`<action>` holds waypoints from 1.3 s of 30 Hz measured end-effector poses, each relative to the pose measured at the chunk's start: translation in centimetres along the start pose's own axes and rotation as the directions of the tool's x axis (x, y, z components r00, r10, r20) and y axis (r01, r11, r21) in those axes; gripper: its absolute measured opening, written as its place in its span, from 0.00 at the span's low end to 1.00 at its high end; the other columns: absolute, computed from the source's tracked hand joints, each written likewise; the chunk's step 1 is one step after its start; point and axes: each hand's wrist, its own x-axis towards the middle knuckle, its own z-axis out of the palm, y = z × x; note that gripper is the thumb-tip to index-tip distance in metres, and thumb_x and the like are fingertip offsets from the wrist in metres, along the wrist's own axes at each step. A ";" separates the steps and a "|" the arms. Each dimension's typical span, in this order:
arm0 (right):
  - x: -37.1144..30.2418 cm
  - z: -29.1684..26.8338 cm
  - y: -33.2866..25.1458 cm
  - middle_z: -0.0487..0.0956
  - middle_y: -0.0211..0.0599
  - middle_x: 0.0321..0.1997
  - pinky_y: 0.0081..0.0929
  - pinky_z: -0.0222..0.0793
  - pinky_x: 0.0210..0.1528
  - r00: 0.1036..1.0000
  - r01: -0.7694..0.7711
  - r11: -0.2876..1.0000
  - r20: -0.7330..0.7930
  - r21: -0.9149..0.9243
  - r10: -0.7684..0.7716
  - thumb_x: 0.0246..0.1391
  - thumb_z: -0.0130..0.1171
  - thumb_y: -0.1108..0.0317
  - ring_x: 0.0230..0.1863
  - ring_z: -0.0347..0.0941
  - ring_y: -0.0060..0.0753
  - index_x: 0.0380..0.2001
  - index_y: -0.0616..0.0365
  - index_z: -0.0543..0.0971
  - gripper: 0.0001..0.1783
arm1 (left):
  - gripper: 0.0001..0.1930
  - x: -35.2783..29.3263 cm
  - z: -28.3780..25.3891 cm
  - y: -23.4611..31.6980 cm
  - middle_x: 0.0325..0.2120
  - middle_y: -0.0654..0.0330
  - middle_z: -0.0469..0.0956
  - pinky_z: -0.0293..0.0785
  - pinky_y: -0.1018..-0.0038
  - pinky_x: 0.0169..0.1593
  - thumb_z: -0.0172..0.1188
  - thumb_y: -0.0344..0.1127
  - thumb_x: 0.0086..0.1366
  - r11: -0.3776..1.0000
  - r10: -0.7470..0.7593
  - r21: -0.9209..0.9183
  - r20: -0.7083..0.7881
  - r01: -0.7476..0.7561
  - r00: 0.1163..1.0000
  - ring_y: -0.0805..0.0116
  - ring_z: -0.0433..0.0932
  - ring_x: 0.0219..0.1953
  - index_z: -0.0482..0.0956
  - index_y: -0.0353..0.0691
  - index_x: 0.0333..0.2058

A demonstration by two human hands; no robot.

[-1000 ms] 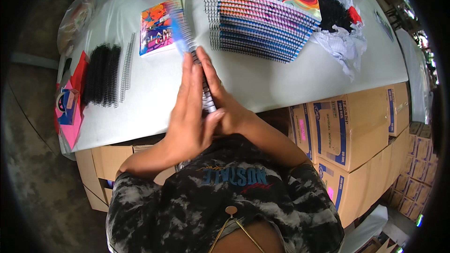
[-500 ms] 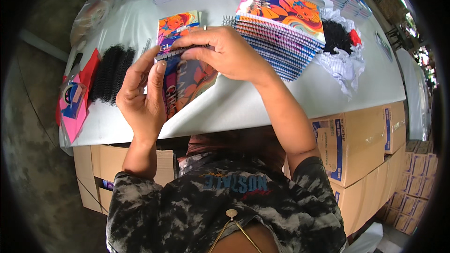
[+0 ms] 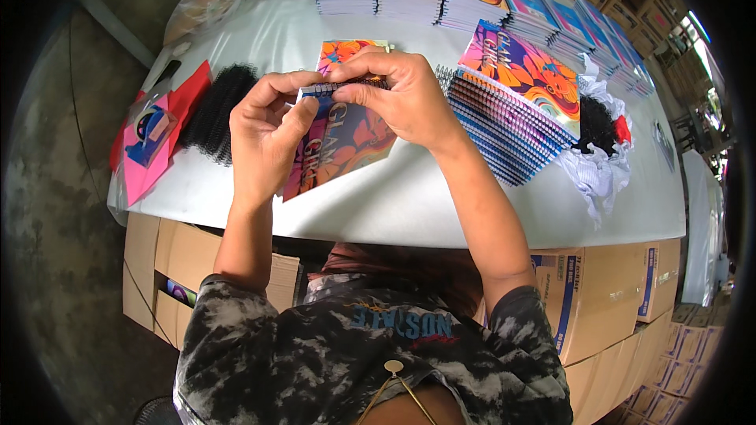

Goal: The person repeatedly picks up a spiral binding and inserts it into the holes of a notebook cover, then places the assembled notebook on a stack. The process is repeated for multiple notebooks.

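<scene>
Between my hands is a colourful spiral notebook (image 3: 346,142), tilted, its bound edge uppermost and its purple and orange cover hanging down. At the left end of the binding, my left hand (image 3: 266,130) pinches the corner between thumb and fingers. Farther right along the same edge, my right hand (image 3: 405,102) has its thumb and fingertips closed on the coil and the page edge. My fingers hide part of the binding. Just behind them lies another notebook with an orange cover (image 3: 340,50), partly covered by my hands.
Loose black spiral coils (image 3: 216,114) lie to the left, beside pink and red sheets (image 3: 146,161) with a tape roll (image 3: 151,126). At right are overlapping bound notebooks (image 3: 512,122) and crumpled paper (image 3: 591,177). Notebook stacks (image 3: 409,1) line the back; cardboard boxes (image 3: 602,291) stand below.
The view has shifted, so the table sits lower and farther right in the picture. My left thumb has closed in on the notebook's corner; both hands stay at the bound edge.
</scene>
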 end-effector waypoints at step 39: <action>-5.8 -2.4 7.0 0.78 0.32 0.32 0.18 0.66 0.38 0.468 -0.133 0.734 -0.611 0.666 0.639 0.46 0.65 0.66 0.32 0.71 0.19 0.30 0.62 0.78 0.11 | 0.09 -5.8 1.1 -9.5 0.29 0.65 0.73 0.65 0.83 0.40 0.54 0.36 0.64 0.885 -0.446 -0.259 -0.231 0.387 0.865 0.81 0.68 0.32 0.73 0.34 0.35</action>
